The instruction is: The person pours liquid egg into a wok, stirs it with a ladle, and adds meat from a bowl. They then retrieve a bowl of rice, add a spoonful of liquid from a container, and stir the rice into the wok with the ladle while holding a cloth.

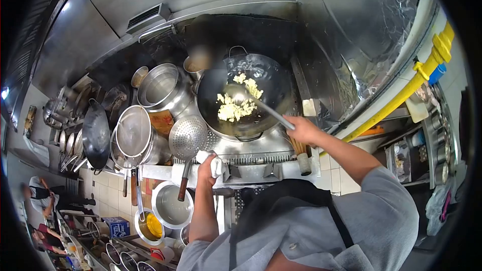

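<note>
My right hand is closed around the end of a long-handled metal ladle. The ladle's bowl sits among pale yellow, scrambled-egg-like pieces in a large black wok. The pieces lie along the wok's bottom and left of centre, with shiny liquid near the far side. My left hand grips a folded white cloth in front of the stove, apart from the wok's near handle. Close to that hand lies a perforated strainer with a dark wooden handle.
Metal pots and a round mesh sieve crowd the left. A bamboo brush stands at the stove's front right. Below left are a large bowl and a pot with yellow contents. A yellow pipe runs along the right; people stand far left.
</note>
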{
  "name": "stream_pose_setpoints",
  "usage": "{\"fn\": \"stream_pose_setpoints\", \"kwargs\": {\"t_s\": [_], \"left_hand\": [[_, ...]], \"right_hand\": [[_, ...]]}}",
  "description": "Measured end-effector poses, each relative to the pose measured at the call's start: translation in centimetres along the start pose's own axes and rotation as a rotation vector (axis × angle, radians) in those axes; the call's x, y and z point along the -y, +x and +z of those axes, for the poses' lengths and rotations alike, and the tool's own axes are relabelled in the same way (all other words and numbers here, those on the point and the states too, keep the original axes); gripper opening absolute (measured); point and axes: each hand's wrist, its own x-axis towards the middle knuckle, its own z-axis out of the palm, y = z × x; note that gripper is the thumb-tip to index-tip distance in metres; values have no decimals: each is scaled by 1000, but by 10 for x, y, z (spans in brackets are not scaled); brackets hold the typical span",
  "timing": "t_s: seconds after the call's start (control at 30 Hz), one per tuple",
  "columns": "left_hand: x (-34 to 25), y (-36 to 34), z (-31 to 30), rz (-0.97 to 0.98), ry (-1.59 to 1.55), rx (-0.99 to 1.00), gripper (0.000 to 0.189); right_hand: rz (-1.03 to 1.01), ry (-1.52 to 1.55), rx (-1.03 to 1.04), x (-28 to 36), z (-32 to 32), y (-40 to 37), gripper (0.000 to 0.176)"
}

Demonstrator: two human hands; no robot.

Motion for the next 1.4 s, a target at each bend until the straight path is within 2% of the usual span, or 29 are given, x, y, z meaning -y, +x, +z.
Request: {"fn": "stream_pose_setpoints", "kwargs": {"t_s": [0.03, 0.13, 0.2, 0.27, 0.3, 0.33, 0.4, 0.43, 0.47, 0.57, 0.63, 0.67, 0.7, 0.73, 0.77, 0.83, 0.87, 0.9, 0.93, 1.0, 1.03, 1.07, 1.1, 1.23, 1.27, 1.33, 1.4], "left_hand": [[3, -3, 7, -16, -39, 19, 11], [18, -4, 28, -98, -128, 233, 22], [20, -8, 57, -181, -118, 75, 33], [12, -14, 88, -228, -149, 173, 36], [6, -13, 106, -251, -97, 187, 36], [1, -9, 123, -275, -51, 204, 35], [21, 49, 130, -345, 38, 282, 31], [32, 74, 126, -299, 68, 286, 26], [45, 69, 134, -252, 18, 222, 25], [35, -8, 152, -294, 2, 247, 24], [23, -26, 159, -323, 12, 230, 25], [19, -26, 158, -333, 51, 215, 25], [33, 8, 145, -268, 1, 292, 28], [30, 5, 148, -199, -7, 151, 30], [43, 9, 138, -142, -26, 164, 30], [93, 31, 109, -63, -18, 156, 31], [82, -21, 118, -53, -4, 64, 32], [104, -22, 104, 86, 43, 92, 33], [104, -34, 101, 119, -62, 209, 30], [84, -28, 108, -107, -50, 149, 25], [77, -4, 107, -161, -115, 213, 21], [39, -14, 122, -198, -35, 253, 23], [38, -9, 118, -221, 4, 252, 23], [18, -8, 128, -266, 55, 309, 25], [31, 11, 122, -235, 36, 315, 25], [62, 29, 110, -128, -34, 297, 27], [90, 9, 95, -35, 1, 167, 35]], "right_hand": [[52, -77, -25, 5, 0, 14, 61], [104, -128, -61, 13, 15, 46, 60], [119, -109, -69, 9, 20, 44, 60], [-21, -95, 47, 10, 19, 24, 61], [6, -86, 135, 18, 7, 7, 62], [20, -92, 136, 27, -5, -13, 62], [78, -221, 235, 46, -28, -57, 62], [69, -239, 250, 54, -42, -74, 62], [55, -259, 268, 60, -58, -89, 62], [-35, -314, 329, 70, -95, -102, 63], [152, -508, 349, 82, -89, -95, 64], [188, -507, 328, 91, -76, -80, 66], [185, -578, 263, 82, -57, -63, 67], [186, -594, 267, 70, -37, -47, 67], [200, -598, 199, 59, -18, -32, 66], [209, -624, 101, 62, -21, -20, 66], [208, -591, 63, 68, -23, -28, 65], [206, -552, 28, 74, -25, -35, 64], [203, -562, 15, 79, -31, -44, 64], [180, -543, 83, 84, -49, -71, 64], [138, -531, 111, 84, -54, -86, 64], [89, -523, 131, 89, -60, -97, 64], [197, -550, 210, 101, -65, -105, 65], [284, -660, 232, 106, -40, -90, 67], [289, -662, 235, 96, -24, -73, 67], [303, -622, 78, 82, -3, -45, 66], [278, -595, -1, 83, -7, -44, 66]]}}
